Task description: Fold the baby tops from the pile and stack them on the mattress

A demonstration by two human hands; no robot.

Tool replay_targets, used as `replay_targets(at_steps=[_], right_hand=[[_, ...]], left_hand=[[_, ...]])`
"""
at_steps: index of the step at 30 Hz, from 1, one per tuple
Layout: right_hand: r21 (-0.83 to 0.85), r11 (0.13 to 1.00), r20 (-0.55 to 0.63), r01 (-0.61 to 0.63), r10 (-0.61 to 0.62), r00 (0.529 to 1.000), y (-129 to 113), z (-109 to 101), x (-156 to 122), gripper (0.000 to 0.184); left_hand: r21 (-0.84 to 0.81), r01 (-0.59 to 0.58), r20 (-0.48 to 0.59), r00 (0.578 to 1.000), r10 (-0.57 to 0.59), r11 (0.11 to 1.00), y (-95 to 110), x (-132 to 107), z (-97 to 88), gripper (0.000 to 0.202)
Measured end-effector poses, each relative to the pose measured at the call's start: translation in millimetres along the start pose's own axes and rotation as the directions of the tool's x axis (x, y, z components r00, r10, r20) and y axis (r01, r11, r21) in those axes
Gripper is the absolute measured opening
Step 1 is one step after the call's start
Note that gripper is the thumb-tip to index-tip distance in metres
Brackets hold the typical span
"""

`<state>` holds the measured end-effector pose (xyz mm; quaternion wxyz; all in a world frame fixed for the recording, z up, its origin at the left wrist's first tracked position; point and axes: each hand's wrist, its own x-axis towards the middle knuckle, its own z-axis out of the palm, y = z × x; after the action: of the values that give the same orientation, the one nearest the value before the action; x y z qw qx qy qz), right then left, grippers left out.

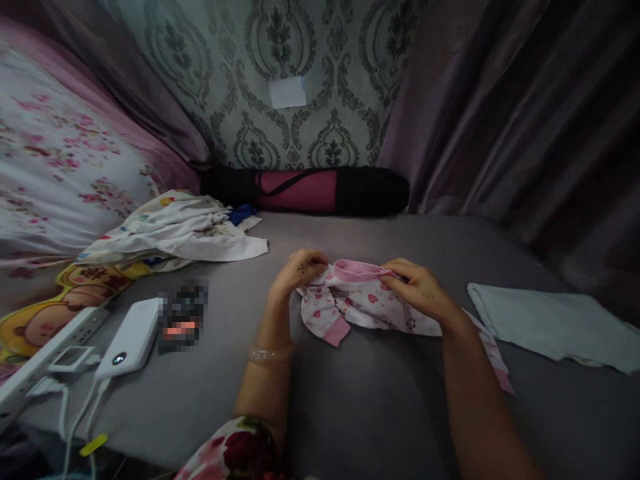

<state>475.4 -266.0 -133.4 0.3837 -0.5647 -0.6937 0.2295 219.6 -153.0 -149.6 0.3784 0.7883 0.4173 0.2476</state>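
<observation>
A small white garment with pink prints and pink cuffs point(350, 303) lies on the grey surface point(360, 413) in front of me. My left hand point(300, 270) is closed on its left upper edge, fingers curled over the cloth. My right hand point(420, 287) pinches the garment near its pink collar on the right side. Both hands hold the same garment, with its sleeve hanging down toward me between them.
A pile of white printed clothes point(175, 230) lies at the left. A folded pale cloth point(550, 323) lies at the right. A white power bank point(131, 339) with cables and a power strip point(45, 353) sit at the near left. A pink and black rolled mat bag point(320, 190) lies against the wall.
</observation>
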Motion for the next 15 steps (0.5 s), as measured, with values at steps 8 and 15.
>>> replay_targets(at_steps=[8, 15], right_hand=[[0.055, 0.986, -0.066, -0.155, 0.159, 0.985, 11, -7, -1, 0.036], [0.159, 0.942, -0.066, -0.295, 0.308, 0.949, 21, -3, -1, 0.043]], left_hand=[[0.059, -0.093, -0.013, 0.995, 0.094, 0.994, 11, -6, -7.6, 0.022], [-0.006, -0.127, -0.056, 0.99, 0.126, 0.992, 17, -3, 2.0, 0.021]])
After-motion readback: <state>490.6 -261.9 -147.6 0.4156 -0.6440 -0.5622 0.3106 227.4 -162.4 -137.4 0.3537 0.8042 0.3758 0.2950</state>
